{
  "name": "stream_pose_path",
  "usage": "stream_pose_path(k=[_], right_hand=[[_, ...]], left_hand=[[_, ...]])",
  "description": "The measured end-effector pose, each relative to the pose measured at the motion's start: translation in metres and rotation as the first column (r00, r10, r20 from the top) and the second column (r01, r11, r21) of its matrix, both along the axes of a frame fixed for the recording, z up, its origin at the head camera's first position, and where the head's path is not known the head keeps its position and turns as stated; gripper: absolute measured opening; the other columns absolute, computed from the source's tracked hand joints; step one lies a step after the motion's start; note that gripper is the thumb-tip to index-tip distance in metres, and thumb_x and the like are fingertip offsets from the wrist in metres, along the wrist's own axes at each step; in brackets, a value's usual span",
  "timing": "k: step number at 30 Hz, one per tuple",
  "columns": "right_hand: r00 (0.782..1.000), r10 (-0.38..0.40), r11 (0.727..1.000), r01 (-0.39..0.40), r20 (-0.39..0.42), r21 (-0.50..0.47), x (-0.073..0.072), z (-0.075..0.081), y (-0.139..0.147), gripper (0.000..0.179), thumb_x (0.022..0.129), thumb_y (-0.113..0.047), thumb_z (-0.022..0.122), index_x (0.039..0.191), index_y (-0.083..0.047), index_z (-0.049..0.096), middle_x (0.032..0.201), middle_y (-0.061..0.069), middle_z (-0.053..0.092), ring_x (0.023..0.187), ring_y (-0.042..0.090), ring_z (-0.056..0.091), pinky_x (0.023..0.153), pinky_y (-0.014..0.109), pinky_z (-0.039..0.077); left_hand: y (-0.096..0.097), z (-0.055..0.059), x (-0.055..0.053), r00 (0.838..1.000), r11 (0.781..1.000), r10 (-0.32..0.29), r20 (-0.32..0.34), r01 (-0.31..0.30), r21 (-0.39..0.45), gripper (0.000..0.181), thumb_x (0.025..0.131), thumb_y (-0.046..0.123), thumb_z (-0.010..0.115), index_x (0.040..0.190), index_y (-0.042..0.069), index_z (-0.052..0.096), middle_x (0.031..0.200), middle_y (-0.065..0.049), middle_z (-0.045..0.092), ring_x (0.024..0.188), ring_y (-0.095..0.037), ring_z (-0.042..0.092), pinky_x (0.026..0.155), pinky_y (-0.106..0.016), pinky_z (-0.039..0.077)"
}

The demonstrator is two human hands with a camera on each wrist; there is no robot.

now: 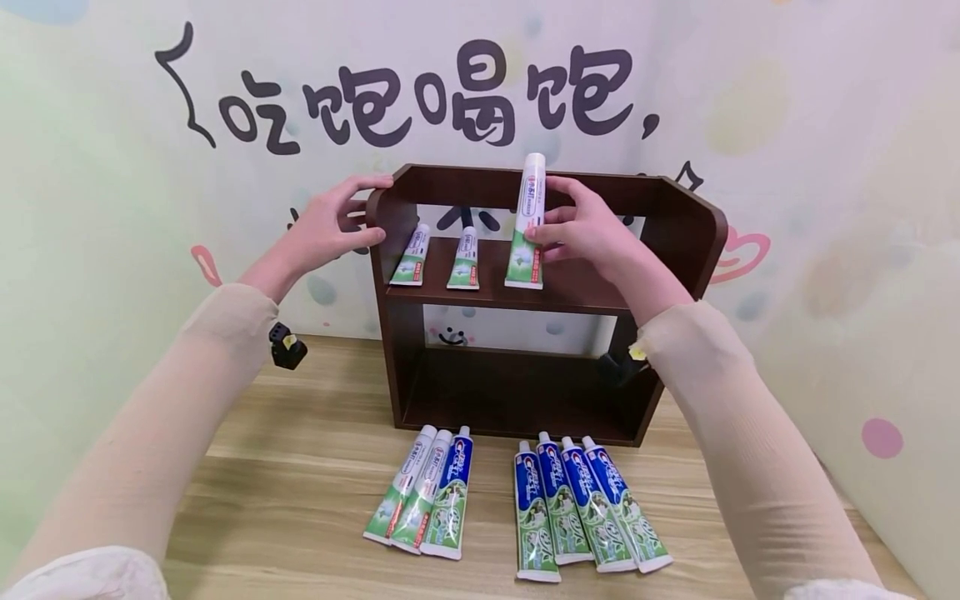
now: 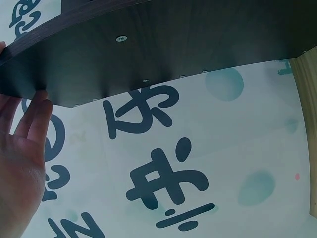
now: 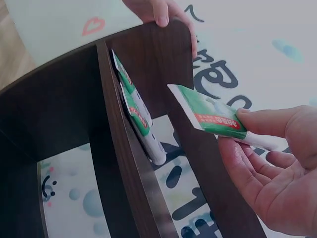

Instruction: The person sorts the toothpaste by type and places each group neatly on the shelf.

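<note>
My right hand (image 1: 588, 229) pinches a green-and-white toothpaste tube (image 1: 527, 242) between thumb and fingers, cap up, in front of the upper level of a dark brown two-level shelf (image 1: 517, 307). In the right wrist view the tube (image 3: 210, 114) is apart from the shelf board, its flat end toward the shelf. My left hand (image 1: 326, 225) grips the upper left corner of the shelf's side panel, thumb at the front. Two similar tubes, one at the left (image 1: 412, 257) and one beside it (image 1: 464, 260), lean back on the upper level.
On the wooden table (image 1: 292, 483), left of centre, lie two green-and-white tubes (image 1: 420, 500) and a blue-and-green one (image 1: 452, 493). Several blue-and-green tubes (image 1: 558, 498) lie fanned out to the right. A patterned wall (image 1: 787, 125) with black lettering stands behind the shelf.
</note>
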State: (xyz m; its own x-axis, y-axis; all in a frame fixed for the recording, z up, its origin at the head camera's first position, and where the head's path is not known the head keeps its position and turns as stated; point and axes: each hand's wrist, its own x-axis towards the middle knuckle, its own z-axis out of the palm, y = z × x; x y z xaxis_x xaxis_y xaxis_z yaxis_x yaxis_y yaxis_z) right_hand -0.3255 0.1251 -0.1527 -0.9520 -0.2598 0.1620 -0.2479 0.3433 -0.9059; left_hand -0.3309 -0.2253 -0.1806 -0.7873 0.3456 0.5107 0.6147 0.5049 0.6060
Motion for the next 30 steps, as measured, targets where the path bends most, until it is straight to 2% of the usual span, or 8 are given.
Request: stream_pose_path(k=[14,25,30], right_hand=[[0.999,-0.036,0.999,0.036,0.023,0.000,-0.027,-0.005,-0.002,0.079,0.090,-0.009,0.070,0.155,-0.022,0.028,0.120,0.009,0.054,0.096,0.019,0.060,0.069,0.022,0.059],[0.997,-0.067,0.997,0.066,0.039,0.031,-0.036,-0.016,-0.004,0.077,0.091,-0.010,0.069,0.155,-0.022,0.027,0.131,0.014,0.052,0.106,0.023,0.058,0.072,0.022,0.059],[0.996,-0.070,0.997,0.068,0.053,0.039,-0.039,-0.022,-0.005,0.077,0.091,-0.011,0.069,0.155,-0.023,0.027,0.134,0.014,0.051,0.110,0.025,0.057,0.075,0.022,0.059]], left_hand=[[0.001,0.000,0.000,1.000,1.000,0.002,0.003,-0.002,0.004,0.061,0.091,0.010,0.067,0.147,0.018,0.044,0.157,0.003,0.039,0.132,-0.031,0.053,0.086,-0.012,0.051],[0.001,0.000,0.001,1.000,1.000,0.016,0.007,-0.016,0.001,0.061,0.091,0.013,0.067,0.147,0.020,0.044,0.157,0.004,0.039,0.133,-0.031,0.053,0.085,-0.012,0.052],[0.001,-0.001,0.001,1.000,1.000,0.017,-0.003,-0.017,-0.004,0.061,0.091,0.012,0.067,0.147,0.020,0.044,0.157,0.003,0.039,0.133,-0.031,0.053,0.090,-0.015,0.052]])
